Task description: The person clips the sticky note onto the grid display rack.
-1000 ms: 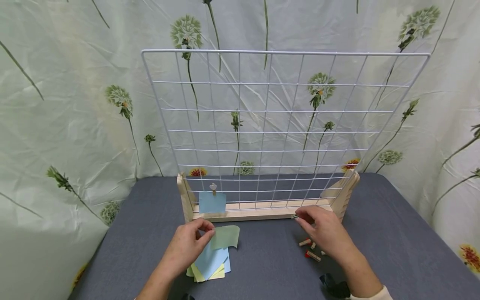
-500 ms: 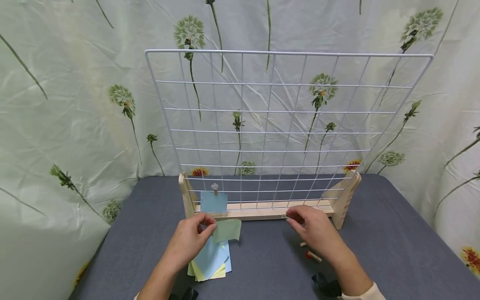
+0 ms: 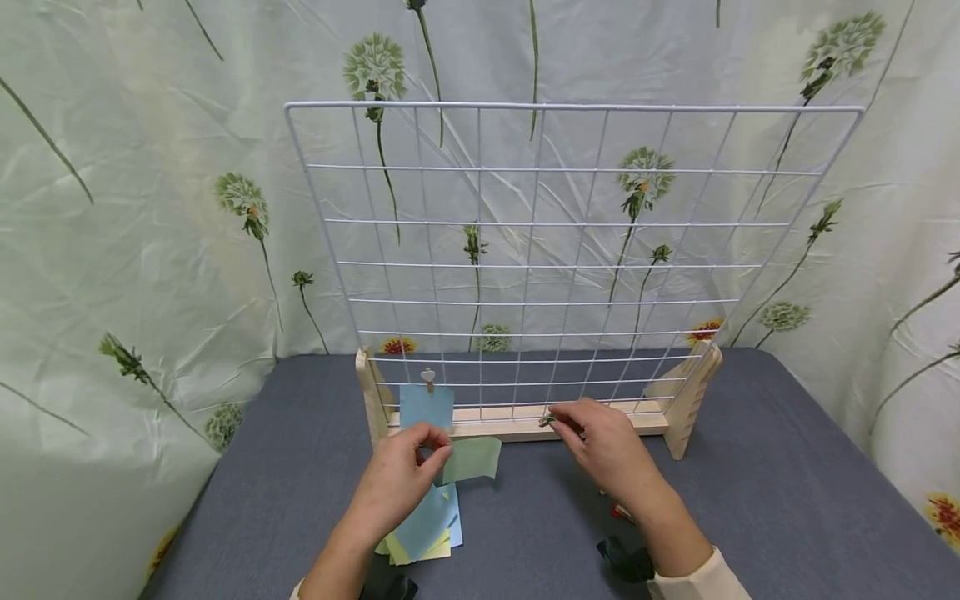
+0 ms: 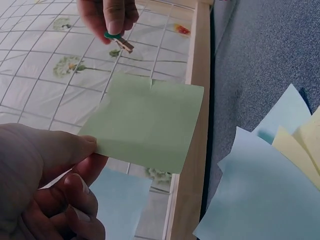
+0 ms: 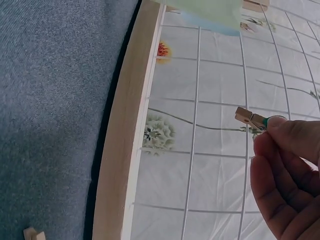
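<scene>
Between thumb and forefinger, my left hand (image 3: pixel 401 475) pinches a green sticky note (image 4: pixel 147 122) by one corner, in front of the grid's lower edge. My right hand (image 3: pixel 603 442) pinches a small wooden clothespin (image 5: pixel 250 118) with a green end, its jaws pointing left toward the note. A white wire grid (image 3: pixel 528 222) stands behind both hands in a wooden base (image 3: pixel 510 429). On its lower left a blue note (image 3: pixel 426 406) hangs from a heart-topped clothespin (image 3: pixel 428 377).
Blue and yellow notes (image 3: pixel 420 533) lie in a loose pile below my left hand. Under my right forearm a red-ended clothespin (image 3: pixel 621 512) is partly hidden on the dark cloth (image 3: pixel 300 500). A flowered curtain (image 3: pixel 150 250) hangs behind the grid.
My right hand has moved left and slightly up with the clothespin. My left hand has shifted a little right and up, carrying the green note off the pile toward the grid.
</scene>
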A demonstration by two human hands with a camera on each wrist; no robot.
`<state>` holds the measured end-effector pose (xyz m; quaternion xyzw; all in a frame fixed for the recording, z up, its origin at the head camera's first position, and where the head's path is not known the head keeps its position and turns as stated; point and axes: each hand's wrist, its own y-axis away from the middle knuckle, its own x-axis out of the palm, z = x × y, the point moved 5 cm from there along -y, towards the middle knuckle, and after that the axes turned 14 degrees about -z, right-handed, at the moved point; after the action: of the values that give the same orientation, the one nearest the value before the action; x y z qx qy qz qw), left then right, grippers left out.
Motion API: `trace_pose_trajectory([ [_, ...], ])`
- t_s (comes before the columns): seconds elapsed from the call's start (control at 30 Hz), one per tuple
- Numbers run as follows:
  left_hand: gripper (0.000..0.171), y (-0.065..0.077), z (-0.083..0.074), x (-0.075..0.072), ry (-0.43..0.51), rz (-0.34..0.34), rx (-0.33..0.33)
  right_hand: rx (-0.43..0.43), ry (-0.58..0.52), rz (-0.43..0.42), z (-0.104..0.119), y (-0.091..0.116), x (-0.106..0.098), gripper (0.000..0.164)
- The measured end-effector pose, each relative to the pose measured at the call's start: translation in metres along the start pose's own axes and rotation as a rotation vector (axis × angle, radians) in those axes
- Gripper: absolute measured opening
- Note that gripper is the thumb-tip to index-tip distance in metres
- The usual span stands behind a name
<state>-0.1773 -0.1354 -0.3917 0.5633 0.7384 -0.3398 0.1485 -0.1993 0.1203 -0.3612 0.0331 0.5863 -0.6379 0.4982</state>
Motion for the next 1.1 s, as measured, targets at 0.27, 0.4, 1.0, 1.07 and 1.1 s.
trace_pose_trajectory([
  [0.27,0.003,-0.002,-0.002,-0.001,-0.003,-0.019,-0.008,-0.045,-0.027,-0.036,0.003,-0.003,0.003,0.017],
  [0.4,0.004,-0.002,-0.006,0.001,0.010,-0.028,-0.002,-0.038,-0.061,-0.043,0.004,-0.005,0.005,0.019],
  [1.0,0.006,-0.004,-0.012,0.016,0.026,-0.142,-0.032,-0.034,-0.109,-0.108,0.014,-0.020,0.011,0.018],
  [1.07,0.006,-0.005,-0.013,0.017,0.015,-0.155,-0.029,-0.044,-0.110,-0.122,0.015,-0.021,0.012,0.018],
  [1.1,0.005,-0.006,-0.014,0.018,0.011,-0.160,-0.027,-0.051,-0.111,-0.130,0.015,-0.021,0.012,0.018],
])
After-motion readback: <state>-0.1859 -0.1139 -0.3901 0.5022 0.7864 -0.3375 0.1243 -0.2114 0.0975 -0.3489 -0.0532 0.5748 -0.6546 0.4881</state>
